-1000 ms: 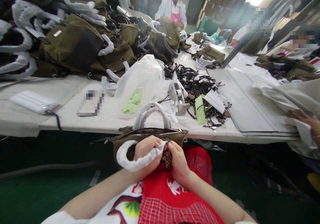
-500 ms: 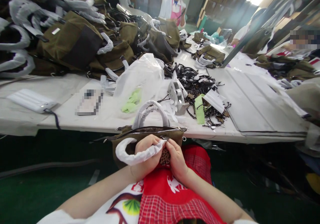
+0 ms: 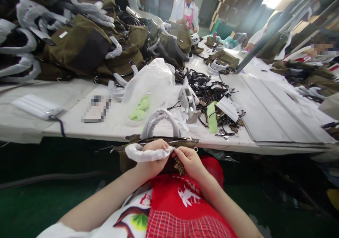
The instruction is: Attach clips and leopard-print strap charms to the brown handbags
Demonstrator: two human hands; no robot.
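An olive handbag (image 3: 127,160) with an open zip rests at the table's front edge, against my lap. Its back handle (image 3: 161,119), wrapped in white paper, stands upright. The front wrapped handle (image 3: 141,155) loops over my left hand (image 3: 156,155), whose fingers are closed at the handle's right end. My right hand (image 3: 189,160) pinches at that same end, fingertips almost meeting the left ones; what lies between them is too small to make out. Just below the fingertips hangs a leopard-print charm (image 3: 180,166), partly covered by my hands.
A tape dispenser (image 3: 188,103) stands behind the bag, beside a pile of dark cords and charms (image 3: 209,86). A plastic bag (image 3: 150,79), a phone (image 3: 96,109) and a white power bank (image 3: 37,106) lie leftward. Handbags (image 3: 76,47) are heaped behind. A co-worker (image 3: 185,10) stands across the table.
My hands have risen slightly, and the right hand has turned a little outward. The front handle has tilted flatter. More of the leopard-print charm shows, hanging clear below the fingers.
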